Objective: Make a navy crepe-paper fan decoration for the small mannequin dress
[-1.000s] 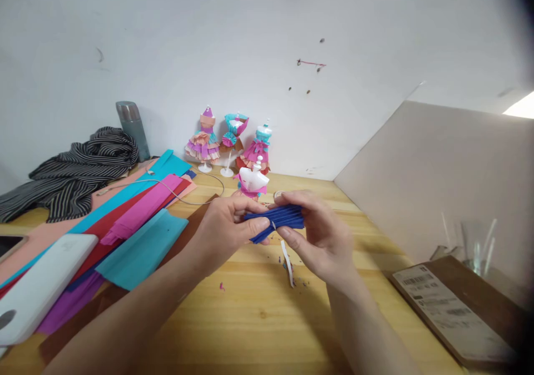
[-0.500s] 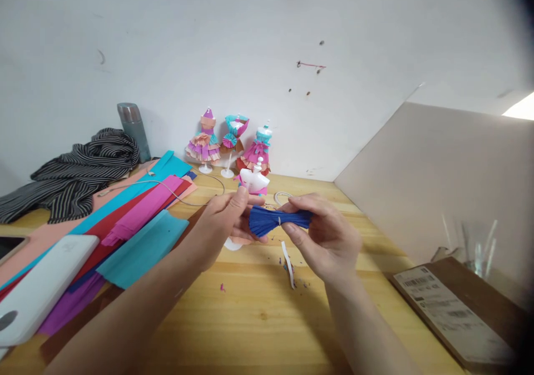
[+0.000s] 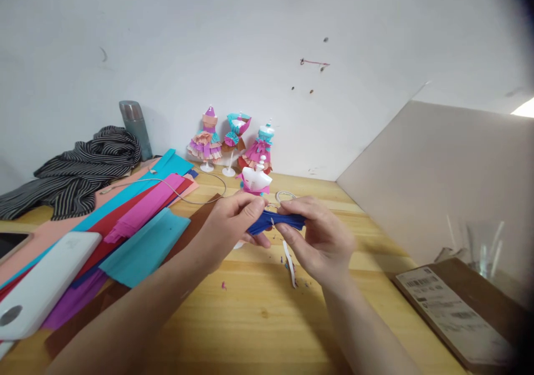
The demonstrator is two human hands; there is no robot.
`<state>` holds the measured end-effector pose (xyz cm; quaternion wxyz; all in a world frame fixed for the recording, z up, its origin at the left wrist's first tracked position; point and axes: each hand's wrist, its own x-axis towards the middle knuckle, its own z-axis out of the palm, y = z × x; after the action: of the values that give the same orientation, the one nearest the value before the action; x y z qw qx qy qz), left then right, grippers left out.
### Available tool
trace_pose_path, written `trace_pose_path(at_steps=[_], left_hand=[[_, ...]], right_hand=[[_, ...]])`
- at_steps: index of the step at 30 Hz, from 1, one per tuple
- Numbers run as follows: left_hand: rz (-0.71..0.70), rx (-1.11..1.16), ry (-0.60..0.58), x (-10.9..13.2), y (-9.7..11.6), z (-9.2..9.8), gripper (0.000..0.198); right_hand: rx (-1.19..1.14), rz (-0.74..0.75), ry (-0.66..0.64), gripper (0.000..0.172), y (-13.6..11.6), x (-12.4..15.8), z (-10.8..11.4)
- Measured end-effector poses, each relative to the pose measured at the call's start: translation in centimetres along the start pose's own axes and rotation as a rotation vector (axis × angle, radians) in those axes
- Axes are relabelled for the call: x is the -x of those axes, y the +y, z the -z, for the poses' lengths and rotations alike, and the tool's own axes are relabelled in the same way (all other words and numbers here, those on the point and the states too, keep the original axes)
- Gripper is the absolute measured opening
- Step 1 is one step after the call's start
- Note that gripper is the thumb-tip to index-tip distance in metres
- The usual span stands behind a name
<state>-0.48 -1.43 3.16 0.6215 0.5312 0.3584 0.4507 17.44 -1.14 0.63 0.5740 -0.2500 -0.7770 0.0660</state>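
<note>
One pleated blue paper bundle [image 3: 287, 221] sits between the two hands, above the bench [image 3: 258, 336], bound by one thin tie [image 3: 272, 222] at its waist. The left grip [image 3: 229, 219] is closed on the bundle's left end, thumb on top and fingers beneath; the right grip [image 3: 319, 238] pinches it just right of the tie, between thumb and fingers, covering part of that end.

Lower left lies one white slab [image 3: 45, 291] with a grey oval, resting over sheets of coloured paper, with one dark-screened phone [image 3: 12, 242] partly in view beyond it. At the right edge lies one labelled cardboard box [image 3: 454, 314], with one clear glass [image 3: 486, 247] just behind it. Below the hands, one narrow white strip [image 3: 290, 264] lies among tiny scraps.

To the left, turquoise paper [image 3: 146, 247] and magenta paper [image 3: 144, 208] lie on the pile, crossed by one thin cable [image 3: 175, 190]. One white ring [image 3: 285, 196] shows past the right grip. Four miniature dress forms stand behind: one front dress form [image 3: 256, 180], its lower part blocked by the hands, and three clothed ones near the wall [image 3: 208, 47]. One striped cloth [image 3: 92, 163] lies crumpled at far left, beside one metal-capped bottle [image 3: 137, 133].
</note>
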Motion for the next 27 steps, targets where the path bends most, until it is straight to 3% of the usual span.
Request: trace_pose_path(at_steps=[14, 16, 18, 20, 24, 27], left_hand=[[0.004, 0.126, -0.047, -0.3, -0.6, 0.0, 0.033], [-0.005, 0.06, 0.001, -0.3, -0.4, 0.2, 0.03], [-0.111, -0.117, 0.084, -0.1, 0.0, 0.6, 0.026], [-0.324, -0.36, 0.132, 0.0, 0.4, 1.0, 0.022], [-0.79, -0.837, 0.048, 0.3, 0.8, 1.8, 0.023], [-0.973, -1.108, 0.008, 0.2, 0.6, 1.8, 0.033]], right_hand=[[-0.049, 0.017, -0.006, 0.042, -0.1, 0.2, -0.7], [-0.06, 0.02, -0.012, 0.045, 0.0, 0.2, -0.7], [-0.069, 0.017, -0.006, 0.045, -0.1, 0.2, -0.6], [-0.076, 0.0, 0.006, 0.043, -0.1, 0.1, -0.6], [-0.089, -0.03, 0.022, 0.037, -0.2, 0.1, -0.6], [-0.095, -0.051, 0.022, 0.035, -0.4, 0.1, -0.6]])
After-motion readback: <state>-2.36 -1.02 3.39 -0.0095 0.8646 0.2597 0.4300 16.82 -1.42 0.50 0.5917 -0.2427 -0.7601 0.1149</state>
